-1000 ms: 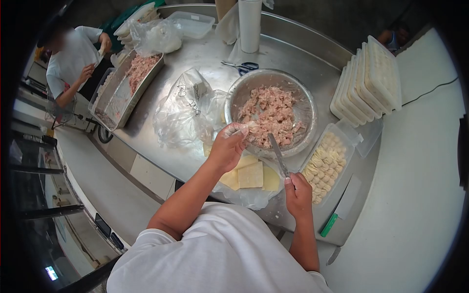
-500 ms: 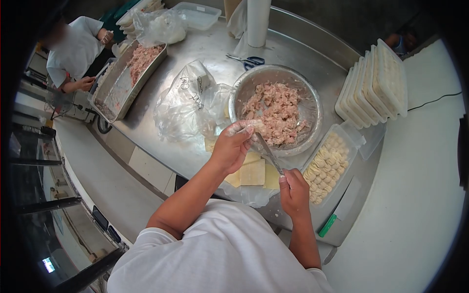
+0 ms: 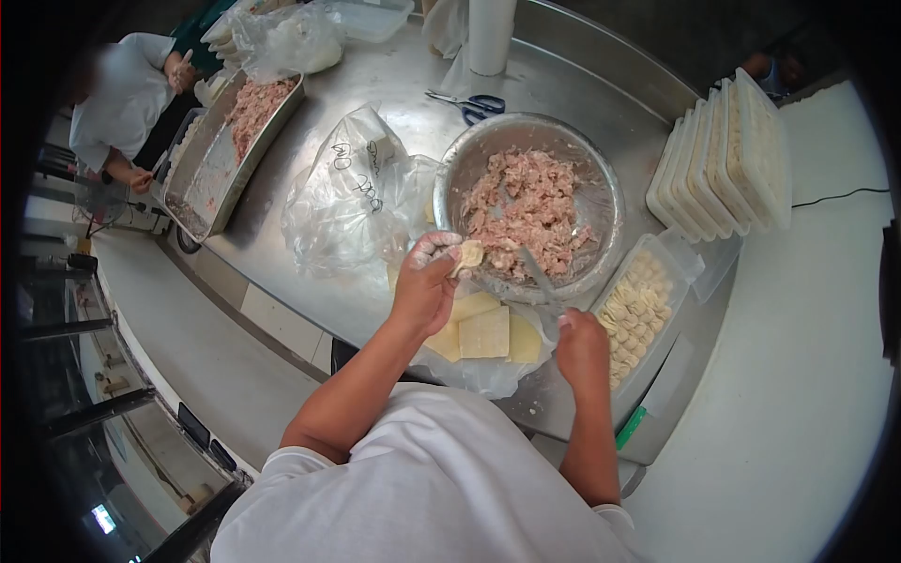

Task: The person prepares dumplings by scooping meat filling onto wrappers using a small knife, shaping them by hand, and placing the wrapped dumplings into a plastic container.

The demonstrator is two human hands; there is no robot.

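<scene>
My left hand (image 3: 429, 281) is closed around a folded dumpling (image 3: 468, 255), held at the near left rim of a steel bowl (image 3: 615, 192). Pink ground meat (image 3: 530, 202) lies in that bowl. My right hand (image 3: 582, 349) grips a flat metal spatula (image 3: 539, 272), slightly blurred, whose blade tip reaches over the bowl's near edge. Below my hands, square yellow dough wrappers (image 3: 484, 333) lie on a plastic sheet. A clear container (image 3: 648, 296) with rows of finished dumplings stands to the right of my right hand.
Stacked white trays (image 3: 723, 159) stand at the right. A green-handled knife (image 3: 631, 427) lies near the right edge. Scissors (image 3: 481, 105), a marked plastic bag (image 3: 343, 192) and a metal pan of meat (image 3: 221, 197) share the table. A co-worker (image 3: 131, 103) stands far left.
The spatula has come away from the dumpling, moving right with my right hand. The dumpling now looks folded in my left hand. The co-worker's lower hand has left the pan's edge.
</scene>
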